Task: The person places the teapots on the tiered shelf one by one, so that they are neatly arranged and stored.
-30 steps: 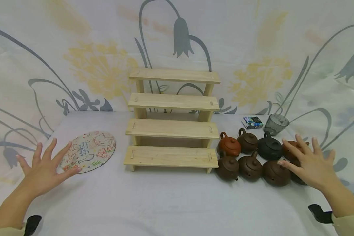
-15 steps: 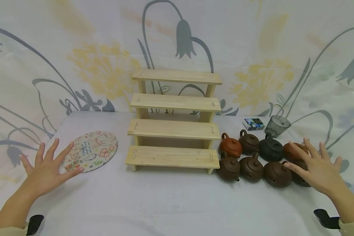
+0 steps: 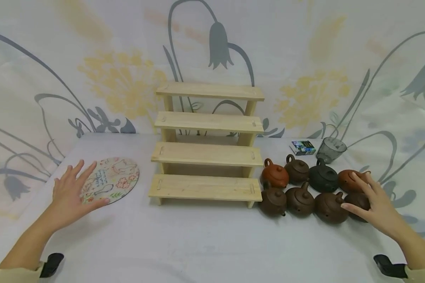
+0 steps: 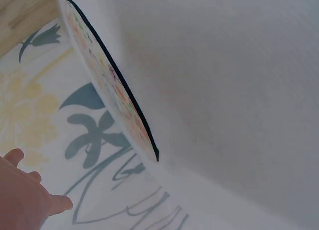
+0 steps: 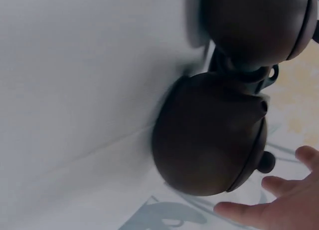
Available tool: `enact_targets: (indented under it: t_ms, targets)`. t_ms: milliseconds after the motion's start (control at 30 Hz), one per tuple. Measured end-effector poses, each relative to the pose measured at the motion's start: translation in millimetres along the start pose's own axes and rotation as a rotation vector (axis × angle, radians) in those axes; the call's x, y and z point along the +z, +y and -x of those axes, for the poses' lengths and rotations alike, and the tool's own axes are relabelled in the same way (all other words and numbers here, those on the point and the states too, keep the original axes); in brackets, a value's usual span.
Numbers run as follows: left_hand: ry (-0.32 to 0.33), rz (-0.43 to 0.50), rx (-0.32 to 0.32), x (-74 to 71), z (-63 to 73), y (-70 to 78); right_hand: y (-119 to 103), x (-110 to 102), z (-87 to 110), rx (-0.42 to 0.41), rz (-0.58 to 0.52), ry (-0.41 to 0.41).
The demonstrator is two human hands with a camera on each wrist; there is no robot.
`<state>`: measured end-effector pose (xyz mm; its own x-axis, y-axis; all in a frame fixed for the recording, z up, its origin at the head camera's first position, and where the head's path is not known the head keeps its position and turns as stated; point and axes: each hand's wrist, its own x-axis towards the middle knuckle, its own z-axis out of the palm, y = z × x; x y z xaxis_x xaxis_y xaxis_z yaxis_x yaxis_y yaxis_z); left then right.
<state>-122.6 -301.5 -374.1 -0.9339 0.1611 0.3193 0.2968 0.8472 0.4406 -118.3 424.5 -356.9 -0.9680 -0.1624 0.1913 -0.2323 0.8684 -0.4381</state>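
Observation:
My left hand (image 3: 69, 198), fingers apart, is over the left edge of a round mat (image 3: 122, 177) printed with flowers and line drawings. Both also show in the left wrist view, where the mat (image 4: 117, 83) has a dark rim. On the right, my right hand (image 3: 380, 206) is beside a dark brown teapot (image 3: 357, 202) at the end of the front row, thumb and fingers apart and holding nothing. The right wrist view has that teapot (image 5: 209, 135) close up, its lid knob near the fingertips (image 5: 232, 209). Behind it is a reddish teapot (image 3: 350, 181).
A four-step wooden stand (image 3: 205, 186) is in the middle of the white-covered table. More teapots crowd its right side, including an orange-red one (image 3: 275, 175) and a black one (image 3: 324, 177). Behind them are a small printed box (image 3: 302, 147) and a tinted glass (image 3: 331, 149).
My left hand has shifted right, further over the mat, with its fingers less spread. The right hand's fingers have drawn closer together beside the end teapot, uncovering more of it. The teapots stay put.

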Motion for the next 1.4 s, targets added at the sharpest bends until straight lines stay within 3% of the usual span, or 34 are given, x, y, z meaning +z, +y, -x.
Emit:
enact_targets:
  t_ms: [133, 367, 567, 767, 1000, 1167, 1400]
  targets:
    - [0.015, 0.091, 0.014, 6.2, -9.5, 9.3, 7, -1, 4.0, 0.032, -0.048, -0.026]
    - [-0.028, 0.242, -0.054, 10.6, -19.5, 28.8, 24, 4, 11.1, 0.107, -0.075, -0.059]
    - [-0.083, 0.305, -0.058, 14.5, -35.0, 45.9, 37, 6, 14.9, 0.131, -0.050, -0.103]
    - [-0.129, 0.325, -0.056, 23.3, -49.3, 59.1, 41, 5, 14.4, 0.166, -0.122, -0.142]
    - [-0.174, 0.490, 0.069, 39.0, -62.0, 67.7, 38, 4, 14.3, 0.166, -0.110, -0.113]
    - [-0.256, 0.593, 0.045, 47.9, -67.6, 70.6, 38, 7, 13.9, 0.156, -0.048, -0.071]
    - [-0.355, 0.612, 0.021, 55.8, -69.6, 70.2, 41, 8, 10.8, 0.150, 0.020, -0.047]
